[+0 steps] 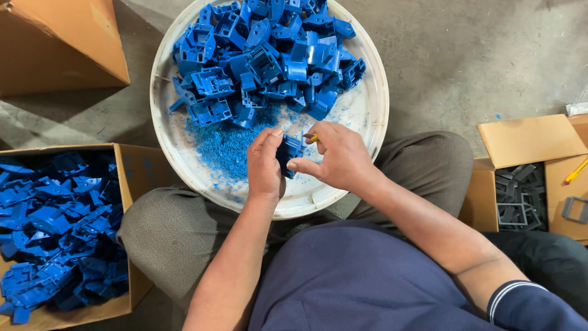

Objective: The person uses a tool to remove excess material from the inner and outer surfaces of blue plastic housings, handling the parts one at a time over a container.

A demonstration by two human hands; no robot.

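Observation:
My left hand grips a small blue plastic part over the near side of a round white basin. My right hand holds a small yellow-handled tool against that part. A heap of several similar blue plastic parts fills the far half of the basin. Blue shavings lie scattered on the basin floor to the left of my hands.
A cardboard box at my left holds many blue parts. Another closed cardboard box stands at the top left. At the right, an open box holds grey plastic frames; a yellow pen lies on it. The floor is concrete.

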